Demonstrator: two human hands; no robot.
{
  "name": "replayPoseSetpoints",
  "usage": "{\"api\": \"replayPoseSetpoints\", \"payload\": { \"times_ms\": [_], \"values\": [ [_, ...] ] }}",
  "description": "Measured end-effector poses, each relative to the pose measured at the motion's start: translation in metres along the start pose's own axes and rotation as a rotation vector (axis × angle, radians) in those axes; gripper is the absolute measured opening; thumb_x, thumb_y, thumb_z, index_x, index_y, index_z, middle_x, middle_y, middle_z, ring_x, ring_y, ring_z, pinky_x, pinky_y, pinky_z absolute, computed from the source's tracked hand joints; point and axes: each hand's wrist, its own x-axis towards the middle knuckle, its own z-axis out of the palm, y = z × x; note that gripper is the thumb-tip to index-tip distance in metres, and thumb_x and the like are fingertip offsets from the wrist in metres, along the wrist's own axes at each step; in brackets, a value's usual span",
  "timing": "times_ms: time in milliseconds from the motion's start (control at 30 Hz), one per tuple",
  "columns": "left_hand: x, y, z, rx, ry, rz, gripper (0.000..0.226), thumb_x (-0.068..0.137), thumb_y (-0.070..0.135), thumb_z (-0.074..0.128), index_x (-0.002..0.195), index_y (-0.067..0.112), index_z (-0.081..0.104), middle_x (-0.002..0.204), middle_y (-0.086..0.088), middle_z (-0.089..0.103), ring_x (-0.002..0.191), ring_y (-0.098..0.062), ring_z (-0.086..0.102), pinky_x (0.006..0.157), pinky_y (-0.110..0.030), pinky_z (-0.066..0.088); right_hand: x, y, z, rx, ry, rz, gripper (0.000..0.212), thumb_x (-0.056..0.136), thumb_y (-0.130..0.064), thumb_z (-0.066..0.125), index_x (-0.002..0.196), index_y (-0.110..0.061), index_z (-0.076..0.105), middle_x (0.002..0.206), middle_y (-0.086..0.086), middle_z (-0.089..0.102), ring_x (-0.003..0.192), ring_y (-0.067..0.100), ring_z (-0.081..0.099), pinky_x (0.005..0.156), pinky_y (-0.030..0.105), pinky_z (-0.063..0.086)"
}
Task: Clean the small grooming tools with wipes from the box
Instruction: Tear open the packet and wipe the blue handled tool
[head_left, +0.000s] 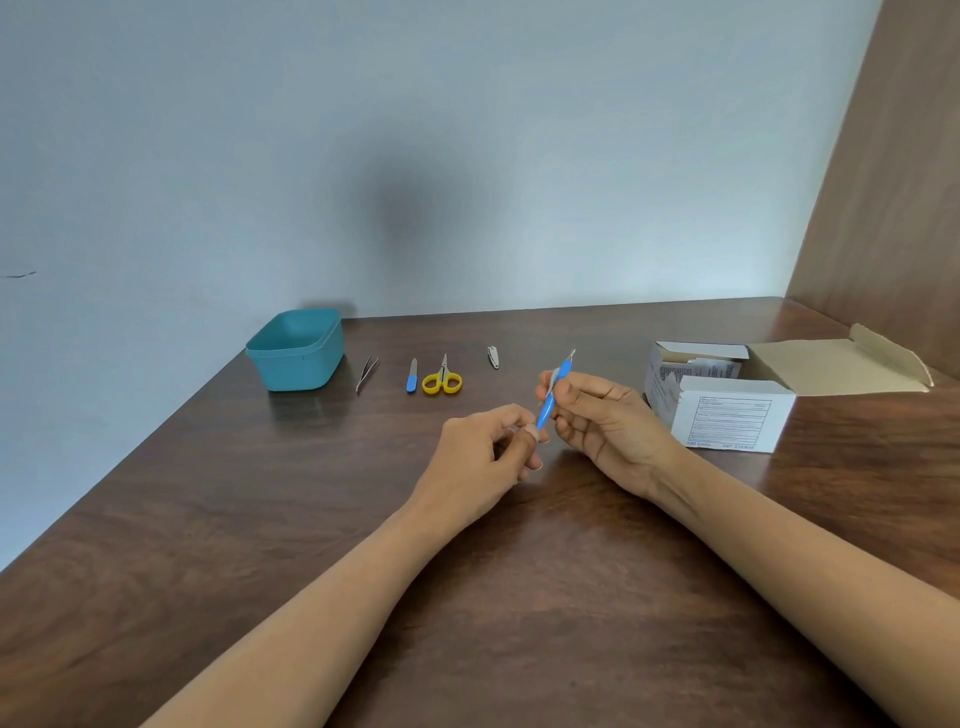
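Observation:
A blue-handled cuticle tool (552, 394) with a thin metal tip is held up above the table between both hands. My left hand (483, 452) pinches its lower end. My right hand (602, 421) grips the upper handle, with a small pale wipe (556, 375) pressed against it under the fingers. Further back in a row lie tweezers (367, 373), a small blue nail file (412, 376), yellow-handled scissors (442, 379) and a nail clipper (493, 357). The white box of wipes (727, 410) stands open at the right.
A teal plastic tub (296, 349) stands at the back left of the wooden table (260, 519). The box's cardboard lid (841, 364) folds out toward the brown side wall at the right. A pale wall runs behind.

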Motion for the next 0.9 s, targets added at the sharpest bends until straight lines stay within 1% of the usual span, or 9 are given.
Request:
{"api": "replayPoseSetpoints", "payload": {
  "times_ms": [100, 233, 333, 433, 500, 567, 633, 800, 900],
  "values": [
    [0.0002, 0.0004, 0.0009, -0.006, -0.003, -0.003, 0.018, 0.096, 0.017, 0.052, 0.092, 0.015, 0.070, 0.067, 0.002, 0.070, 0.057, -0.006, 0.062, 0.062, -0.018, 0.052, 0.0015, -0.0001, 0.0003, 0.069, 0.079, -0.029, 0.015, 0.071, -0.019, 0.067, 0.084, -0.014, 0.073, 0.079, -0.001, 0.071, 0.065, 0.004, 0.062, 0.060, 0.014, 0.050],
    [0.0005, -0.0003, 0.0007, 0.025, -0.017, 0.006, 0.019, 0.095, 0.017, 0.053, 0.087, 0.021, 0.069, 0.064, 0.007, 0.068, 0.057, -0.006, 0.062, 0.066, -0.025, 0.054, 0.0038, -0.0039, -0.0009, 0.181, 0.115, -0.046, 0.010, 0.070, -0.026, 0.067, 0.071, -0.018, 0.073, 0.077, -0.003, 0.069, 0.061, 0.003, 0.057, 0.057, 0.014, 0.049],
    [0.0001, 0.0006, 0.0000, 0.056, -0.024, 0.015, 0.019, 0.095, 0.017, 0.052, 0.087, 0.021, 0.069, 0.063, 0.008, 0.068, 0.061, -0.013, 0.065, 0.068, -0.029, 0.055, 0.0032, -0.0044, -0.0020, 0.144, 0.077, -0.027, 0.012, 0.073, -0.027, 0.066, 0.078, -0.017, 0.070, 0.079, -0.002, 0.069, 0.064, 0.004, 0.058, 0.060, 0.015, 0.050],
    [0.0003, 0.0000, -0.0002, 0.035, -0.002, 0.005, 0.017, 0.094, 0.017, 0.054, 0.086, 0.019, 0.069, 0.062, 0.008, 0.068, 0.060, -0.016, 0.065, 0.068, -0.032, 0.055, 0.0016, 0.0002, -0.0008, 0.019, 0.065, -0.021, 0.018, 0.073, -0.025, 0.067, 0.087, -0.014, 0.069, 0.082, -0.003, 0.070, 0.067, 0.003, 0.060, 0.064, 0.015, 0.048],
    [0.0013, -0.0005, -0.0003, 0.020, 0.004, -0.006, 0.015, 0.093, 0.018, 0.056, 0.087, 0.018, 0.069, 0.062, 0.008, 0.068, 0.057, -0.013, 0.063, 0.066, -0.030, 0.055, 0.0006, 0.0016, 0.0005, -0.042, 0.069, -0.034, 0.021, 0.073, -0.024, 0.068, 0.089, -0.011, 0.070, 0.081, -0.002, 0.070, 0.068, 0.003, 0.060, 0.065, 0.015, 0.046],
    [0.0019, 0.0001, 0.0000, 0.010, -0.003, -0.010, 0.014, 0.093, 0.018, 0.057, 0.087, 0.016, 0.069, 0.064, 0.007, 0.069, 0.054, -0.005, 0.061, 0.063, -0.023, 0.054, -0.0001, 0.0012, 0.0017, -0.058, 0.089, -0.043, 0.020, 0.073, -0.025, 0.069, 0.087, -0.011, 0.070, 0.080, -0.002, 0.070, 0.068, 0.003, 0.060, 0.064, 0.015, 0.045],
    [0.0021, 0.0009, 0.0002, -0.009, -0.004, -0.019, 0.013, 0.093, 0.019, 0.058, 0.087, 0.015, 0.069, 0.065, 0.005, 0.070, 0.053, -0.001, 0.060, 0.060, -0.017, 0.052, 0.0003, 0.0015, 0.0021, -0.043, 0.122, -0.050, 0.019, 0.070, -0.025, 0.070, 0.084, -0.012, 0.071, 0.079, -0.002, 0.070, 0.067, 0.004, 0.059, 0.063, 0.014, 0.045],
    [0.0021, 0.0024, 0.0001, -0.009, 0.004, -0.016, 0.010, 0.090, 0.022, 0.064, 0.085, 0.014, 0.069, 0.067, 0.001, 0.072, 0.053, 0.002, 0.060, 0.058, -0.012, 0.049, 0.0004, 0.0032, 0.0035, 0.016, 0.174, -0.070, 0.014, 0.066, -0.026, 0.072, 0.076, -0.016, 0.074, 0.078, -0.003, 0.071, 0.065, 0.002, 0.059, 0.062, 0.014, 0.046],
    [0.0021, 0.0020, 0.0000, 0.026, 0.022, -0.003, 0.011, 0.087, 0.025, 0.068, 0.081, 0.015, 0.068, 0.065, 0.001, 0.071, 0.052, -0.001, 0.058, 0.057, -0.014, 0.048, -0.0008, 0.0038, 0.0048, 0.015, 0.187, -0.074, 0.011, 0.074, -0.021, 0.071, 0.081, -0.013, 0.072, 0.078, -0.003, 0.070, 0.061, 0.001, 0.059, 0.062, 0.014, 0.044]
  ]
}}
